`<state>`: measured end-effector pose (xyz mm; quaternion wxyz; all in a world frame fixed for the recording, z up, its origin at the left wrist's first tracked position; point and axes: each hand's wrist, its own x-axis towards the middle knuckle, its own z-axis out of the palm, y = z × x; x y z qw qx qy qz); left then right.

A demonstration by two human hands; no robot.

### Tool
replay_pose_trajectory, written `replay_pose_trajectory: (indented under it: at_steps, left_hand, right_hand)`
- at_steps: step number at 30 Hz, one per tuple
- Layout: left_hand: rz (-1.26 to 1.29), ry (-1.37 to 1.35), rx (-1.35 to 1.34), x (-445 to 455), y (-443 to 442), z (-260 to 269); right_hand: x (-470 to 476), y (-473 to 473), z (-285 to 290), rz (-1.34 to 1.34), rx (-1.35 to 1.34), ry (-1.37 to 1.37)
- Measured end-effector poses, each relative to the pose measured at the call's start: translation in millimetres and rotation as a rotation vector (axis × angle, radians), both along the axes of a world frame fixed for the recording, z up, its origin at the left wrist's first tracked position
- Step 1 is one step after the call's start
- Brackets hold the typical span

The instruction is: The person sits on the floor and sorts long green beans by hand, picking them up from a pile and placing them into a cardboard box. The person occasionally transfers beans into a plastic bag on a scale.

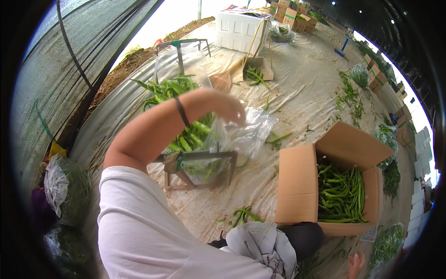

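My left hand, blurred and bent at the wrist, is over the edge of a clear plastic bag; whether it grips the film cannot be told. The bag hangs on a metal frame stand and holds long green peppers, partly hidden by my left forearm, which has a dark band. My right hand is low at the right, beyond my knee and below an open cardboard box; its fingers are too small to read. Long green peppers lie in the box, mostly side by side.
Loose peppers lie on the plastic ground sheet. Ahead are a dustpan with peppers, a broom and a white foam box. Filled plastic bags line the left side; more bags and cardboard boxes stand at the right.
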<state>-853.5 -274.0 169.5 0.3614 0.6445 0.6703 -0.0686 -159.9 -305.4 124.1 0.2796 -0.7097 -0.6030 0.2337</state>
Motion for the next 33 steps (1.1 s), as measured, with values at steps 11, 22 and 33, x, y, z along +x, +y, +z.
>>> replay_pose_trajectory:
  at_steps: [11,22,33]
  left_hand:
    - [0.247,0.279,0.895,28.2,-81.0,87.6]
    - [-0.777,-0.615,0.548,357.6,-85.9,3.9]
    - [-1.184,-0.707,-0.346,549.1,-89.4,-90.2]
  right_hand:
    - [159.8,-67.7,-102.5,-0.912,-0.004,0.358]
    - [219.8,-154.4,-76.3,-0.720,0.307,0.634]
    - [305.2,-412.3,-149.7,-1.240,0.072,0.483]
